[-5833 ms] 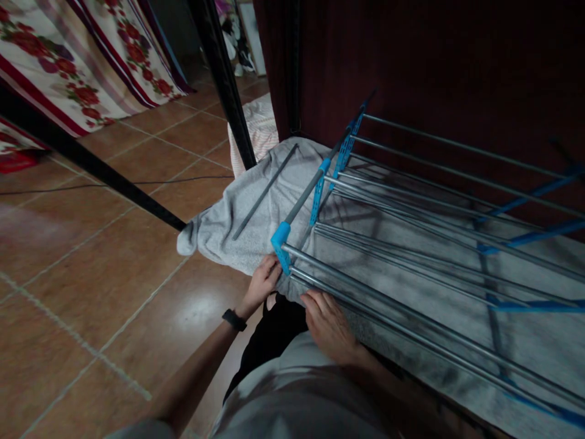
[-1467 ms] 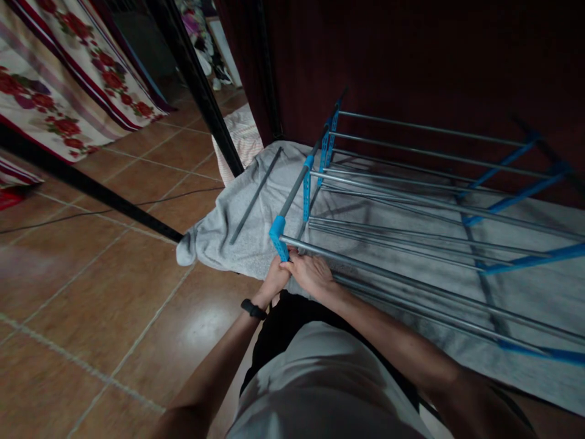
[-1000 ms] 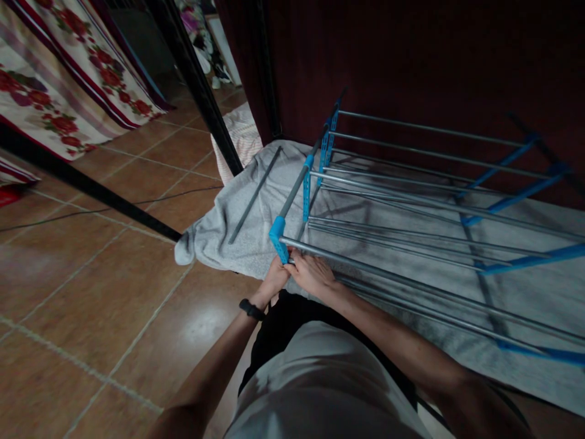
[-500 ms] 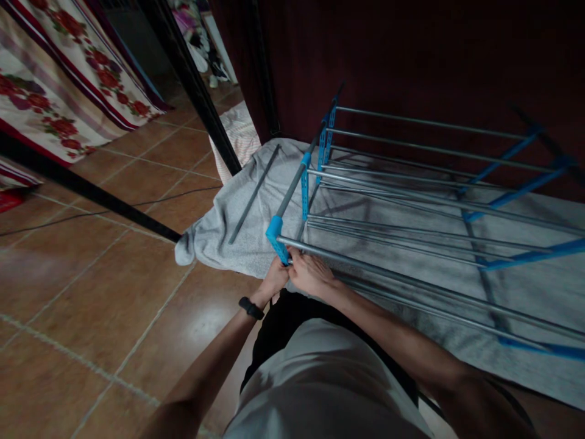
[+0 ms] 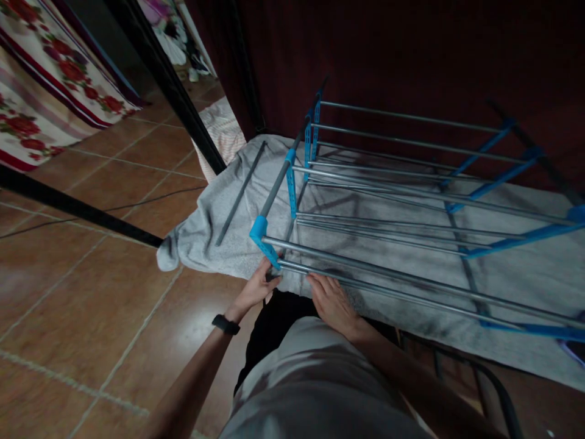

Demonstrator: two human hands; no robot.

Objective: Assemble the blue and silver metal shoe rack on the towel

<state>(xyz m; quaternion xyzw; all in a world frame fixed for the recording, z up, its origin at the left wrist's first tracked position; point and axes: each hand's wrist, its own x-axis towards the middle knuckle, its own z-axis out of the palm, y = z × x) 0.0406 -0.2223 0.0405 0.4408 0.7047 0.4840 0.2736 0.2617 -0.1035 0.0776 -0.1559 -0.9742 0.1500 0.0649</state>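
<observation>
A drying rack [image 5: 365, 256] of grey metal rods with blue plastic joints lies on a grey blanket [image 5: 214, 219]. At its near left corner, my left hand [image 5: 256, 286] touches the lower end of the blue corner joint [image 5: 265, 241]. Its fingertips are partly hidden behind that joint, and the thumb stands apart. My right hand [image 5: 333, 302] is palm down, its outstretched fingertips at the lower front rod [image 5: 365, 284]. A loose grey tube [image 5: 241, 195] rests on the blanket to the left of the rack.
Black metal posts [image 5: 169, 85] and a slanting black bar [image 5: 82, 204] stand at the left. A dark cable [image 5: 114, 208] crosses the tiled floor [image 5: 123, 317]. Behind the rack hangs a dark red curtain [image 5: 388, 55]. A floral cloth [image 5: 59, 79] hangs at upper left.
Both hands were together at the blue corner joint. My right hand has moved right along the lower rod and flattened; my left hand's grasp has loosened. The view has shifted slightly right.
</observation>
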